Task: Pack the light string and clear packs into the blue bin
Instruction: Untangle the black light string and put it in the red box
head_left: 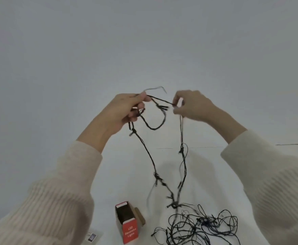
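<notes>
On the white table point(109, 183) lies the tangled lower part of the dark light string point(156, 176), its upper part held up by both hands, left hand point(125, 110) and right hand point(192, 105) each pinching a strand, above an open red box point(129, 230) and a small clear pack point(91, 237).

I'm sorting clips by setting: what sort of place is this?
Probably a plain indoor worktable by a bare wall: white tabletop, an open lights box, and a tangled light string held by left hand and right hand.
</notes>
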### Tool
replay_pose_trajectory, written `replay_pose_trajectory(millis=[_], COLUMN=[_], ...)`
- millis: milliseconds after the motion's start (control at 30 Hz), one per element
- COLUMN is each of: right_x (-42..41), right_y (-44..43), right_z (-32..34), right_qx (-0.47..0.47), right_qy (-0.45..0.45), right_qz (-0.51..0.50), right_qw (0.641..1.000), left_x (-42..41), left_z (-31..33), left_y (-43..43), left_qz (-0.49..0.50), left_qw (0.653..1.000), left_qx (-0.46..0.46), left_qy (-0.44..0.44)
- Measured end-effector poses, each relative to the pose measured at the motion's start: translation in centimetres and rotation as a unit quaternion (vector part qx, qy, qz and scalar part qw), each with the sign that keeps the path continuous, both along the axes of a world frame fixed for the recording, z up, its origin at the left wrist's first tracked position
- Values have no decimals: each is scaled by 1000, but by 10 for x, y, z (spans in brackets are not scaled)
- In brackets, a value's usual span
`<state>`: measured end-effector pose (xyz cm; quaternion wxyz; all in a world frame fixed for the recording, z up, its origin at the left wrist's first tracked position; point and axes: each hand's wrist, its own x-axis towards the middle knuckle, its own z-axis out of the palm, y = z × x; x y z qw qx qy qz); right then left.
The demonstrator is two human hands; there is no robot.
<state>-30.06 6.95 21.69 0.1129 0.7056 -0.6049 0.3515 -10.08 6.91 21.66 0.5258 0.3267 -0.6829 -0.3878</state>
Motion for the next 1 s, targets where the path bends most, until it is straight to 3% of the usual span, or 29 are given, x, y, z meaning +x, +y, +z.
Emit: replay_pose_trajectory(millis=[100,233,333,400,467,500,567,633,700,767,833,1000], right_x=[-19,-61,-68,-58,-43,-33,-13,9,25,27,16,-33], right_y=[-18,-32,-28,-24,-17,-14,-9,-6,-7,-11,-17,-27], right_z=[-45,-100,-97,-72,-38,-21,3,15,20,20,16,-28], right_qx=[51,219,246,182,121,101,77,58,39,4,-11,40], right_qy=[8,-51,-151,-318,-438,-427,-269,-86,-16,-5,-26,-151], right_qz=[-74,-122,-85,4,82,93,66,31,23,13,-1,34], right_qw=[996,967,954,931,887,894,958,994,999,1000,1000,987], left_x=[16,47,56,49,35,26,5,-16,-30,-33,-27,5], left_z=[-1,-6,-12,-16,-18,-19,-19,-17,-15,-14,-14,-10], left_y=[-9,-25,-33,-30,-22,-18,-16,-10,-2,3,4,-4], left_qz=[8,67,153,187,209,218,217,155,50,-31,-73,-26], left_qw=[988,967,977,980,953,928,908,947,983,986,983,997], left_qx=[50,74,69,60,36,12,-53,-61,17,73,71,55], left_qy=[143,233,131,-16,-217,-301,-355,-275,-178,-149,-150,-45])
